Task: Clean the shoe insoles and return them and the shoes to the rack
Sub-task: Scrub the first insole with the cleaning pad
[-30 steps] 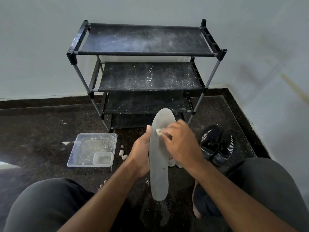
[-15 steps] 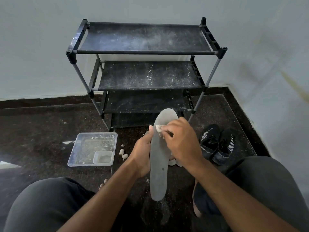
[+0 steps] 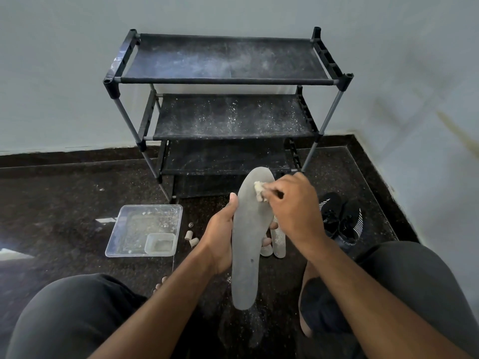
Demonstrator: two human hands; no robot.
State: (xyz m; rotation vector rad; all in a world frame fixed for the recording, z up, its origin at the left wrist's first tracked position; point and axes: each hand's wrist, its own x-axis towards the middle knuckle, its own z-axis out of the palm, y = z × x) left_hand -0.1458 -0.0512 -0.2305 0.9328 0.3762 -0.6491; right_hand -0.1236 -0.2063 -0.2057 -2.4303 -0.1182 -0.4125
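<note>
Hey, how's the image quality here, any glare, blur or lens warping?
Head view: dim, soft light; bright glare on the glossy dark speckled floor at left; wide-angle bending leans the black three-tier shoe rack; the grey insole and both hands look sharp.

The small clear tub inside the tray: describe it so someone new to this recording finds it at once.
Start at the black three-shelf shoe rack against the wall, then drop to the dark floor at its left foot, where a clear square plastic tray lies. The small clear rectangular tub sits in that tray's near right corner. Unlike the two beige cylinders nearby, it is transparent and inside the tray.
</note>
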